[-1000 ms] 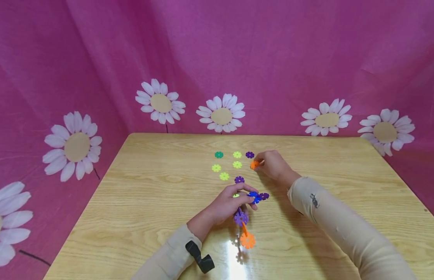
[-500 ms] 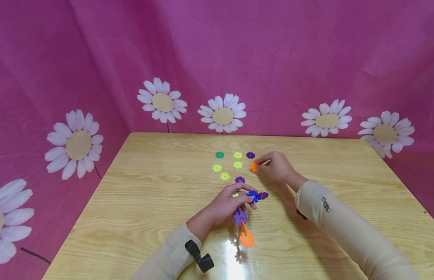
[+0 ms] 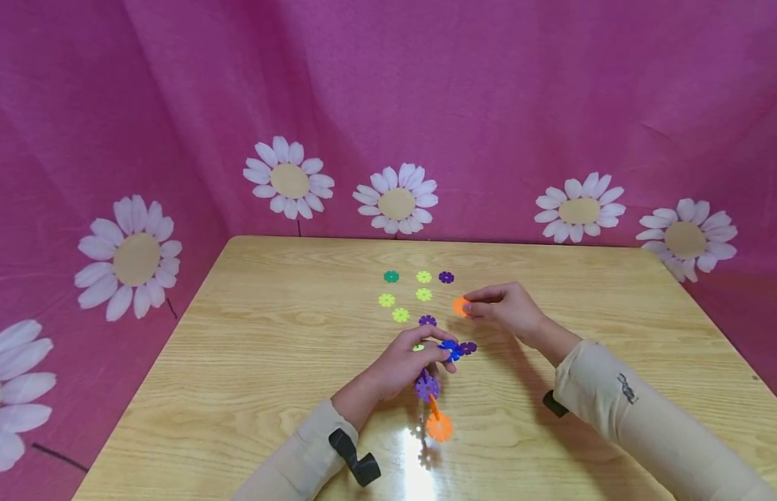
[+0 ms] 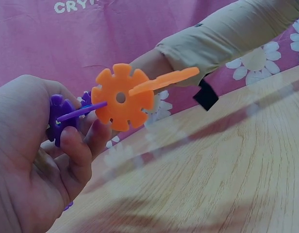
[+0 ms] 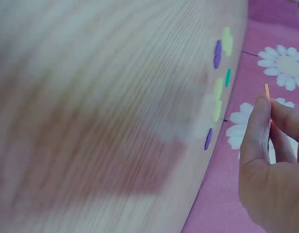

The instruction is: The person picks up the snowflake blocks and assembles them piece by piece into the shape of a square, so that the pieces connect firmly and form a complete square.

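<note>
My left hand point(image 3: 403, 365) grips a chain of notched plastic discs slotted into one another. A blue disc point(image 3: 451, 351) shows at its fingertips, with a dark purple disc point(image 3: 468, 348) joined on the right. Toward me hang a purple disc point(image 3: 428, 388) and an orange disc point(image 3: 439, 426). In the left wrist view the orange disc point(image 4: 121, 97) faces the camera, with another orange disc point(image 4: 169, 80) edge-on in it. My right hand point(image 3: 510, 313) pinches a loose orange disc point(image 3: 460, 306) between thumb and fingers, seen edge-on in the right wrist view.
Several loose discs lie flat beyond the left hand: a green disc point(image 3: 391, 277), yellow discs such as the yellow disc point(image 3: 401, 315), and dark purple discs such as the dark purple disc point(image 3: 446, 277). A pink flowered cloth point(image 3: 488, 125) hangs behind the wooden table point(image 3: 238, 334).
My right hand has drawn the orange disc slightly toward me and to the right, away from the far dark purple disc. The left hand and its chain stay nearly in place.
</note>
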Available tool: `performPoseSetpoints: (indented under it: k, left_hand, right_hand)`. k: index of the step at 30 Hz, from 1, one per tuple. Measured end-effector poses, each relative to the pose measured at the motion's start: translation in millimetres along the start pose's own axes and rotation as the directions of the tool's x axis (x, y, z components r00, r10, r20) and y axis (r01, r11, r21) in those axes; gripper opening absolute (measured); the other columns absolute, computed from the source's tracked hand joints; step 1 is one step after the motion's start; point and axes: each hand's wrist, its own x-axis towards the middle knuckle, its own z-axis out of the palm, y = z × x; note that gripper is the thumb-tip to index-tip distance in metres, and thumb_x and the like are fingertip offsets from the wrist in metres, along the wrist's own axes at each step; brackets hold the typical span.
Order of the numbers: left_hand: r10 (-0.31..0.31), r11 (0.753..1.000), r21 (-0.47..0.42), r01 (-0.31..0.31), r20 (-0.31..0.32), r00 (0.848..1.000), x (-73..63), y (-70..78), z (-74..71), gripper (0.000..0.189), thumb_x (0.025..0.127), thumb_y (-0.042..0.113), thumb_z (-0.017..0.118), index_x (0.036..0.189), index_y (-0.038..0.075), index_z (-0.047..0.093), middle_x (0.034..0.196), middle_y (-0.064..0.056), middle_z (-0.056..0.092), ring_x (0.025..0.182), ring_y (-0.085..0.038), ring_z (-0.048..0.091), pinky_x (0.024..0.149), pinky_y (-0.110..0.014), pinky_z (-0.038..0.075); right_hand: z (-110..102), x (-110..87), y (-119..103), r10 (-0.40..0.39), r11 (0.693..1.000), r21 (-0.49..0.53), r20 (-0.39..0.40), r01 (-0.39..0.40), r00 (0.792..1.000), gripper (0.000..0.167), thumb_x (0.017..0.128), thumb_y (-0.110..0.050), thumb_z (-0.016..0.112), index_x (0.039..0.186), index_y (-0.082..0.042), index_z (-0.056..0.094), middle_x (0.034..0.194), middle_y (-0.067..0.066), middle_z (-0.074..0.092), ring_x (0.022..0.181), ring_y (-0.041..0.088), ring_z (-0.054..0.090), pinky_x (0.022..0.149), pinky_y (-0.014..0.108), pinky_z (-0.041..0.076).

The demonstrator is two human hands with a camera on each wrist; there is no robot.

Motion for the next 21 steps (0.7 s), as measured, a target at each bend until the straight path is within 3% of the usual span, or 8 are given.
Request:
performPoseSetpoints:
  k: [6, 13, 21]
  left_hand:
    - [0.006, 1.0, 0.018, -0.006, 0.003, 1.0, 1.2, -2.2, -0.4, 0.029, 0.1, 0.017, 0.056, 0.127, 0.005, 0.061, 0.086, -0.004, 0.074, 0.064, -0.013, 0.062, 0.058, -0.024, 0.048]
    - [-0.001, 1.0, -0.027, 0.001, -0.007, 1.0, 1.0, -0.6, 0.7, 0.027, 0.099, 0.014, 0.057, 0.123, 0.006, 0.062, 0.084, -0.005, 0.073, 0.063, -0.013, 0.06, 0.058, -0.024, 0.049]
    - [-0.008, 0.999, -0.032, 0.008, -0.003, 1.0, 0.6, 2.1, 3.5, 0.028, 0.099, 0.014, 0.056, 0.124, 0.004, 0.061, 0.085, -0.007, 0.074, 0.061, -0.013, 0.06, 0.057, -0.024, 0.049]
  right_hand:
    - [-7.4, -21.8, -1.8, 0.03, 0.999, 0.031, 0.015, -0.03, 0.999, 0.043, 0.092, -0.014, 0.072, 0.127, 0.008, 0.063, 0.104, 0.007, 0.076, 0.092, 0.016, 0.074, 0.092, 0.041, 0.057]
    - [-16.1, -41.8, -3.1, 0.038, 0.991, 0.129, 0.061, -0.045, 0.997, 0.049, 0.093, -0.01, 0.07, 0.132, 0.014, 0.055, 0.1, -0.001, 0.076, 0.091, 0.009, 0.073, 0.093, 0.039, 0.056]
    - [-21.1, -61.7, -2.6, 0.05, 0.995, 0.087, 0.082, -0.057, 0.995, 0.047, 0.092, -0.014, 0.071, 0.13, 0.012, 0.058, 0.105, 0.002, 0.075, 0.094, 0.014, 0.074, 0.092, 0.039, 0.057]
